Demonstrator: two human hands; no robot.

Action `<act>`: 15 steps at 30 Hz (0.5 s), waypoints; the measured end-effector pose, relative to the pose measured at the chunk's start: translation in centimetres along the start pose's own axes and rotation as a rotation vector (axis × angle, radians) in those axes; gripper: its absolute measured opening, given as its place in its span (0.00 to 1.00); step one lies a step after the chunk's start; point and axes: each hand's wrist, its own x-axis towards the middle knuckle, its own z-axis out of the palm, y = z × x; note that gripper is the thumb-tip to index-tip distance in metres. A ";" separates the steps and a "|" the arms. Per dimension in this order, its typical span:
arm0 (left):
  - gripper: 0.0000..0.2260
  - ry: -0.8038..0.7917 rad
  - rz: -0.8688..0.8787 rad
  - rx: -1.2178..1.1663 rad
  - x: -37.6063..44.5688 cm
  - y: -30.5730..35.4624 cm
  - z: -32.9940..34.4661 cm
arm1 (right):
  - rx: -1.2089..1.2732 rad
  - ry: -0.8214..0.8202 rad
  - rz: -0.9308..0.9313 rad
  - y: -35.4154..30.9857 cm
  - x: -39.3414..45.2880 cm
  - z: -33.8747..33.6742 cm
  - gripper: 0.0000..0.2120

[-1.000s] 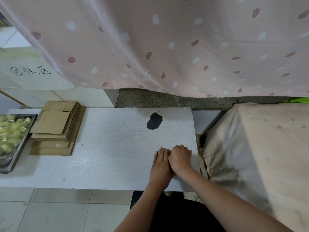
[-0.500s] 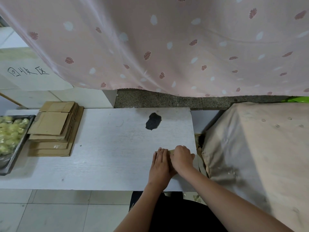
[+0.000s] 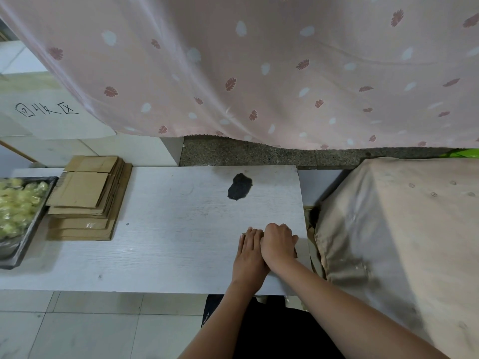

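Note:
My left hand (image 3: 247, 256) lies flat, palm down, on the white table (image 3: 168, 229) near its front right corner. My right hand (image 3: 278, 243) rests beside it and partly over its edge, knuckles up and fingers loosely bent onto the tabletop. Nothing shows in either hand. What lies under the palms is hidden.
A stack of flattened cardboard boxes (image 3: 88, 198) sits at the table's left. Beside it stands a dark metal tray (image 3: 33, 229) of yellowish wrapped pieces. A black patch (image 3: 239, 187) marks the tabletop. A pink patterned curtain (image 3: 259, 68) hangs behind. A beige cloth-covered block (image 3: 401, 242) stands close on the right.
Both hands stay in the same place on the table. My right hand's fingers have bent a little more and its thumb points further right.

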 end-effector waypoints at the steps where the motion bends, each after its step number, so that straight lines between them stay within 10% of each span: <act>1: 0.31 -0.013 -0.006 -0.003 0.0 -0.1 0.0 | -0.001 -0.002 -0.008 0.0 0.1 0.0 0.09; 15: 0.41 -0.007 -0.061 -0.120 0.1 -0.2 -0.1 | -0.016 0.000 -0.098 2.0 1.0 -0.2 0.06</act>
